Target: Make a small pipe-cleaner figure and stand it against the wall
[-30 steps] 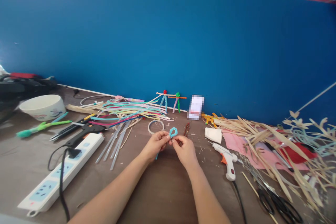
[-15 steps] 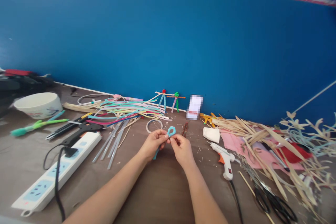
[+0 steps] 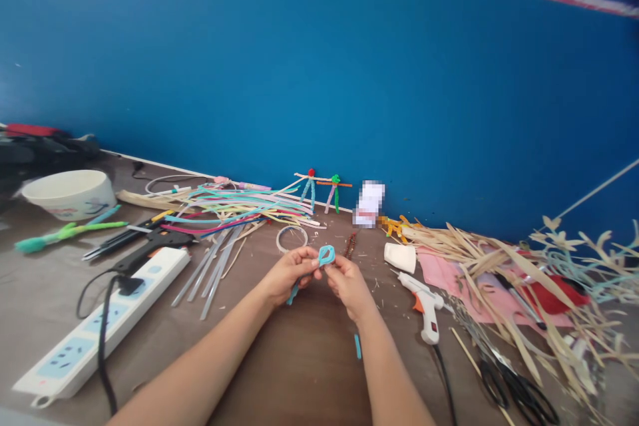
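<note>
Between my two hands, a light-blue pipe cleaner [image 3: 327, 255] is bent into a small closed loop. My left hand [image 3: 295, 273] pinches its left side with thumb and forefinger, and a blue end pokes out below that palm. On the right side, my right hand [image 3: 347, 283] grips near the base of the loop with closed fingertips. Another short blue length [image 3: 358, 347] shows beside my right forearm; whether it joins the loop I cannot tell. Beyond the hands stand two pipe-cleaner figures, one with a red head [image 3: 311, 173], one with a green head [image 3: 335, 180].
Left are a power strip [image 3: 107, 326], a black glue gun [image 3: 160, 243], glue sticks [image 3: 217, 273], a white bowl [image 3: 70, 194] and many loose pipe cleaners [image 3: 234, 203]. Right are a white glue gun [image 3: 424, 306], black-handled scissors [image 3: 519, 386] and dried husk strips [image 3: 479, 259]. A blue partition [image 3: 319, 66] closes off the back.
The blue loop has gone from rounded to more angular and sits slightly lower. The short blue length by my right forearm now shows. The view has shifted slightly.
</note>
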`<state>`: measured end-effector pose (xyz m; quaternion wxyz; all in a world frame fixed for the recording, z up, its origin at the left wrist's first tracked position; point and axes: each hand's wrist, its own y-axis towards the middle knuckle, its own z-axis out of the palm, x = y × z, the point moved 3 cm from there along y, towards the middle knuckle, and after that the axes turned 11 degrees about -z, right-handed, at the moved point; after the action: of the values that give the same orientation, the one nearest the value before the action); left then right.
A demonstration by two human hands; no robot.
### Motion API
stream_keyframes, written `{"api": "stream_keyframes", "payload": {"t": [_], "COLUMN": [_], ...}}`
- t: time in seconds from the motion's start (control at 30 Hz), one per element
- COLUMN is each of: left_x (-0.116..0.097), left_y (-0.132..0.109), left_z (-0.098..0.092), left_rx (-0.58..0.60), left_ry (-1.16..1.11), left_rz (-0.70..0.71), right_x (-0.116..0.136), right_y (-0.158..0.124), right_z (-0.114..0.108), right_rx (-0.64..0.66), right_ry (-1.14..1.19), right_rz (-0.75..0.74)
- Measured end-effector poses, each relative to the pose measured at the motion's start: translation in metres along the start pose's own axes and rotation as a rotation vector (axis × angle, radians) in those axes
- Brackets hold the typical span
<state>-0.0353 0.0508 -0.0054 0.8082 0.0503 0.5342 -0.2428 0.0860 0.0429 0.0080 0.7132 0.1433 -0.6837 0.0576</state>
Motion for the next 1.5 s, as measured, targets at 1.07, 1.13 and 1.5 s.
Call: {"api": "stream_keyframes", "payload": {"t": [1.07, 1.13, 1.5], "left_x": [-0.004, -0.003, 0.0], "left_y": [-0.001, -0.001, 0.0], "left_z": [0.005, 0.004, 0.001], "left_rx": [-0.163, -0.132, -0.088], "left_ry": [0.058, 0.053, 0.01], "left_rz": [0.086, 0.058, 0.05], "right_x": [0.005, 0.005, 0.008], "right_y": [0.0, -0.001, -0.002], "right_z": [-0.002, -0.003, -0.001], "right_rx": [-0.116, -0.116, -0.143], "right_ry": [-0.386, -0.405, -0.393], "right_rz": [-0.289, -0.288, -0.287]}}
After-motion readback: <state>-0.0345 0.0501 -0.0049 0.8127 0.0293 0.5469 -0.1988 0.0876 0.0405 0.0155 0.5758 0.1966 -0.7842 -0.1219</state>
